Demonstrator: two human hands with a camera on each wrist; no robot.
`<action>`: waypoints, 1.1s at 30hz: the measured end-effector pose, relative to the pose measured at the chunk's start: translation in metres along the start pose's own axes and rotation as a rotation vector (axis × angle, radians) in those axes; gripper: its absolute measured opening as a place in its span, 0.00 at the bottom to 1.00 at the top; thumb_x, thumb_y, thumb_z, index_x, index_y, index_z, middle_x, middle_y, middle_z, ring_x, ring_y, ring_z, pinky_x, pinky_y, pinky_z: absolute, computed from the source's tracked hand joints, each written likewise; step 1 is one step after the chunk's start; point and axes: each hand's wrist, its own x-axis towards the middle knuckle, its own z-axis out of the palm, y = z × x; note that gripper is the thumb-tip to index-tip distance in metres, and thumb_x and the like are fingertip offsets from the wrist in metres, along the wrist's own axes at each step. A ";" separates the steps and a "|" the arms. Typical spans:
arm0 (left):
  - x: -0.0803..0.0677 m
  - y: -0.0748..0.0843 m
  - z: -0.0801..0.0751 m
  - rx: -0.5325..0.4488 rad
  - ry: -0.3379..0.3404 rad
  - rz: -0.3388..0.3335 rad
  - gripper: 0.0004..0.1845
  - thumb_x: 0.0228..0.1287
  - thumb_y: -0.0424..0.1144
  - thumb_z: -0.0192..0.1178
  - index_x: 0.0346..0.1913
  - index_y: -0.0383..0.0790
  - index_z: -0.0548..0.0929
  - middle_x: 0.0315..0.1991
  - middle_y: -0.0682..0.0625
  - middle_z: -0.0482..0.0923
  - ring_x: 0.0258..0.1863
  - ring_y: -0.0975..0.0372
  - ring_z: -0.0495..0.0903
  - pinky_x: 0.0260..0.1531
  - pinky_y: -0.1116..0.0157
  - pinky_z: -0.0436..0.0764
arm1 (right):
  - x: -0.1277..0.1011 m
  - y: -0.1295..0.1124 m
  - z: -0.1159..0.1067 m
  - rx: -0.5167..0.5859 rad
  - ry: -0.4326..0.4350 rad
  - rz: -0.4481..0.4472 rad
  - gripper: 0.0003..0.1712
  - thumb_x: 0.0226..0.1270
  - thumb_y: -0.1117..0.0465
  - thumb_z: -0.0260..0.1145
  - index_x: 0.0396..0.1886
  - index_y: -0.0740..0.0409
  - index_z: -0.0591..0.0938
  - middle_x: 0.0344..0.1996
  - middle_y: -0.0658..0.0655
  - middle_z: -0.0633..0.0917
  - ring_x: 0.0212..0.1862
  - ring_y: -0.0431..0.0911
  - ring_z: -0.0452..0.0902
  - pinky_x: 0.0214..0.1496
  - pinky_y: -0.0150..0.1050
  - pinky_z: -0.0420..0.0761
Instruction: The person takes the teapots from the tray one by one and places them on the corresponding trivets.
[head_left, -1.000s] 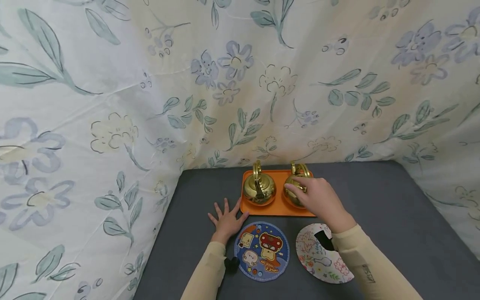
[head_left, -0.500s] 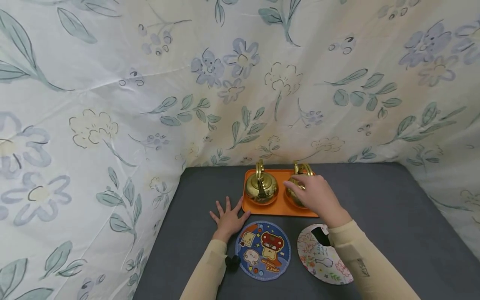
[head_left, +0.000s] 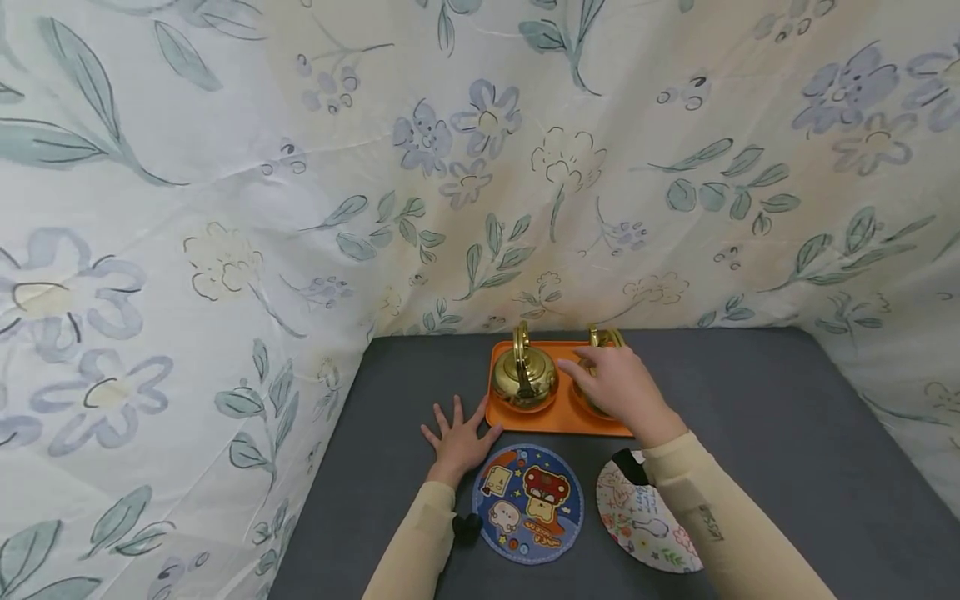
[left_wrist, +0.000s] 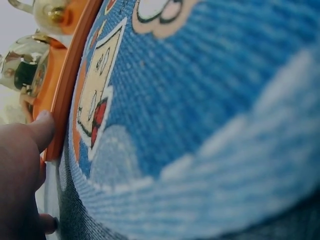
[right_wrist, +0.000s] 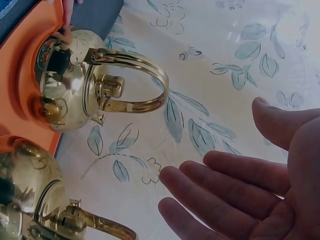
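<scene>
**Right hand over the right kettle, left hand flat by the tray**

The right hand (head_left: 617, 390) is held over the right brass kettle (head_left: 600, 343), fingers straight and slightly apart; in the right wrist view the palm (right_wrist: 260, 195) is seen open with nothing gripped, and whether the fingertips touch the kettle cannot be told. Only the handle and a part of this kettle's body are seen past the hand. Just beside it, to the left, the left brass kettle (head_left: 522, 377) stands upright with its handle raised. Both kettles are carried by an orange tray (head_left: 551, 419), which is set near the far edge of the grey counter (head_left: 787, 433), about midway along it.

The left hand (head_left: 459, 437) is laid flat on the counter with fingers spread, its thumb (left_wrist: 44, 129) touching the tray's front left corner. Just beside this hand, toward the near edge, a round blue coaster (head_left: 528, 502) with cartoon figures is placed. A white patterned coaster (head_left: 643, 523) lies to its right, partly covered by the right sleeve (head_left: 712, 525). A floral cloth (head_left: 480, 167) is hung behind and to both sides of the counter.
</scene>
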 end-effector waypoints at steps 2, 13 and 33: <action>0.001 -0.001 0.000 -0.005 0.002 0.001 0.39 0.68 0.72 0.50 0.79 0.68 0.59 0.82 0.38 0.42 0.77 0.29 0.29 0.64 0.23 0.29 | 0.003 -0.002 0.001 -0.007 -0.005 -0.007 0.32 0.74 0.41 0.62 0.56 0.66 0.85 0.42 0.66 0.90 0.35 0.55 0.87 0.43 0.54 0.85; 0.007 -0.002 0.003 0.003 -0.006 -0.018 0.39 0.67 0.73 0.50 0.78 0.70 0.58 0.82 0.39 0.41 0.77 0.31 0.28 0.64 0.24 0.28 | 0.018 -0.005 0.002 0.016 -0.049 0.012 0.33 0.75 0.40 0.60 0.60 0.65 0.83 0.49 0.66 0.88 0.45 0.59 0.86 0.50 0.58 0.83; 0.005 -0.001 -0.002 0.034 -0.028 -0.019 0.39 0.67 0.73 0.49 0.78 0.70 0.58 0.82 0.39 0.42 0.77 0.30 0.30 0.65 0.23 0.31 | 0.033 -0.016 0.019 0.062 -0.092 0.042 0.36 0.74 0.38 0.60 0.60 0.66 0.83 0.45 0.66 0.89 0.33 0.53 0.87 0.44 0.54 0.85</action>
